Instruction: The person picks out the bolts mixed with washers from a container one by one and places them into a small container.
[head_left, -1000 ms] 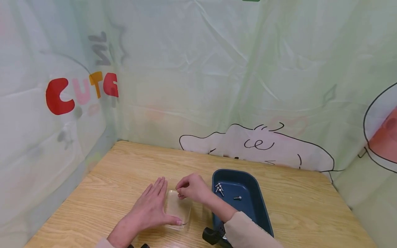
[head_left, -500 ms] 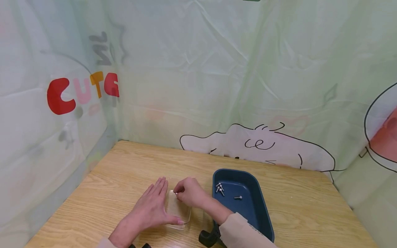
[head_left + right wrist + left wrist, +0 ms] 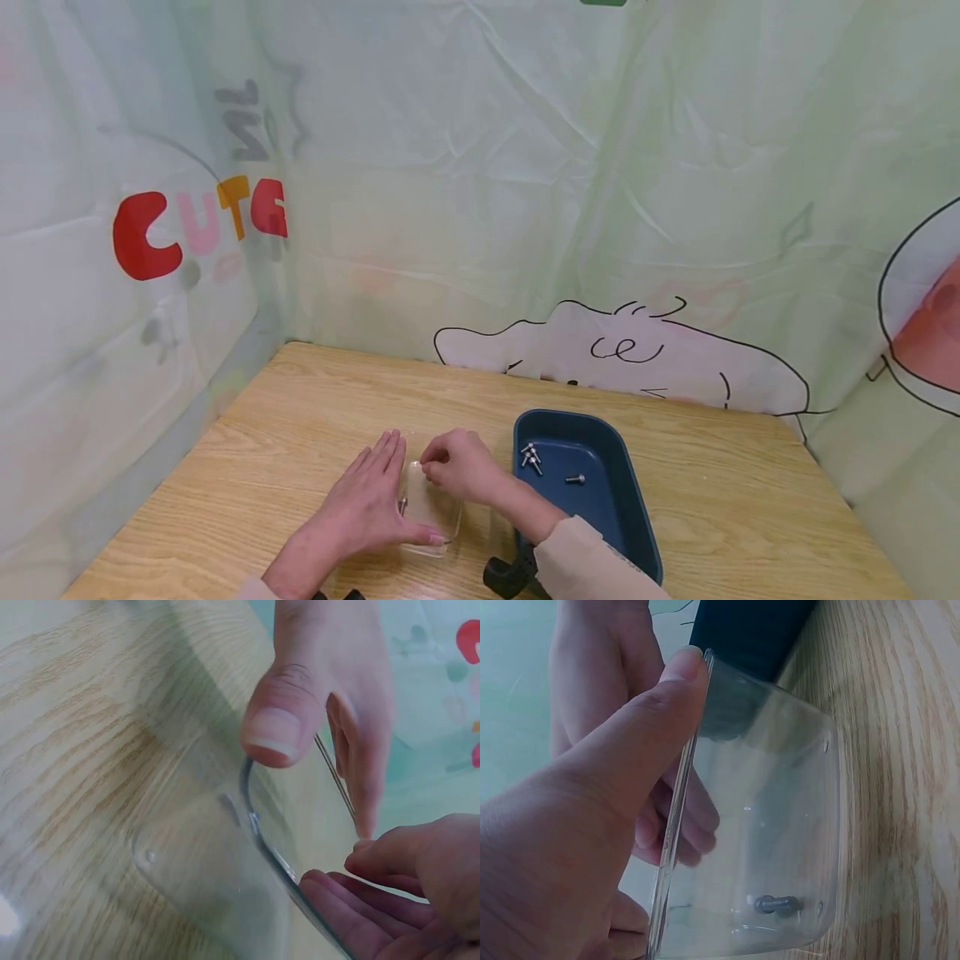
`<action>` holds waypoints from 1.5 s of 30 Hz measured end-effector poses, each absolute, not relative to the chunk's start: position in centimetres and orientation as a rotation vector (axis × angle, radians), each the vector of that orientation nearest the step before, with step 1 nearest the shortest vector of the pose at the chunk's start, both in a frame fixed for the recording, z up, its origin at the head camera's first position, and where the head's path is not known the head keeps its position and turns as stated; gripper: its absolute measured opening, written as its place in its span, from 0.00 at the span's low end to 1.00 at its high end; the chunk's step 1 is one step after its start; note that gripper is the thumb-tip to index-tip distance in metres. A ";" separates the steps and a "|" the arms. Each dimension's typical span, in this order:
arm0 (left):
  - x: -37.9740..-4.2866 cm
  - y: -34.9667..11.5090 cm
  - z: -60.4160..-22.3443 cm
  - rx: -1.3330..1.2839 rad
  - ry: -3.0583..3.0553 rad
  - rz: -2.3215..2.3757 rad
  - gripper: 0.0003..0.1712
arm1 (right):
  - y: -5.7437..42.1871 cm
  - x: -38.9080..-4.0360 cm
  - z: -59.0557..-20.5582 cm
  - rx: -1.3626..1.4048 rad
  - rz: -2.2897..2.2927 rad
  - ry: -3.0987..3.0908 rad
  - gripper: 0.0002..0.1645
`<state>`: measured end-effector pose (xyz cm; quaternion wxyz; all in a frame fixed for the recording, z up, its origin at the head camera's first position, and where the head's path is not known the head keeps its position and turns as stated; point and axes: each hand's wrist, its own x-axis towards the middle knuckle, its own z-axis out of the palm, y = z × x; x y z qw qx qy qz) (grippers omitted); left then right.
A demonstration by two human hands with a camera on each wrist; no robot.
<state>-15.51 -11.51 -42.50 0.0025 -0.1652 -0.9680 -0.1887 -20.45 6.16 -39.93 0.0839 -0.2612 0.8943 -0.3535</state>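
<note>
Screw (image 3: 778, 904) lay in clear box (image 3: 795, 802), freshly released by right hand (image 3: 463, 468), below it, toward unclenched, bracing left hand (image 3: 363, 504); deposit likely done.

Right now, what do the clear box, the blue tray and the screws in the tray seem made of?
Clear box: glossy, probably plastic, though glass is possible; the table shows through. Blue tray: likely satin plastic, from its even colour and rounded corners. Screws: apparently shiny metal, from silvery highlights.
</note>
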 end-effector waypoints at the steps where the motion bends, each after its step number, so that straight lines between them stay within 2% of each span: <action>1: -15.5 -11.5 -42.5 -0.516 -3.040 -0.591 0.80 | 6.3 -20.5 -39.8 -0.774 -1.072 2.661 0.06; 15: -15.4 -11.1 -42.3 -0.519 -3.012 -0.599 0.81 | 9.6 -21.1 -38.2 -0.594 -1.325 2.500 0.10; 28: -15.1 -11.1 -42.1 -0.523 -2.998 -0.674 0.82 | 14.8 -20.8 -36.0 -0.505 -1.459 2.505 0.12; 37: -15.6 -9.9 -41.4 -0.604 -2.926 -0.677 0.79 | 18.4 -20.4 -35.5 -0.397 -1.463 2.542 0.14; 45: -15.8 -7.5 -40.7 -0.744 -2.953 -0.728 0.77 | 20.8 -20.1 -36.2 -0.334 -1.418 2.637 0.13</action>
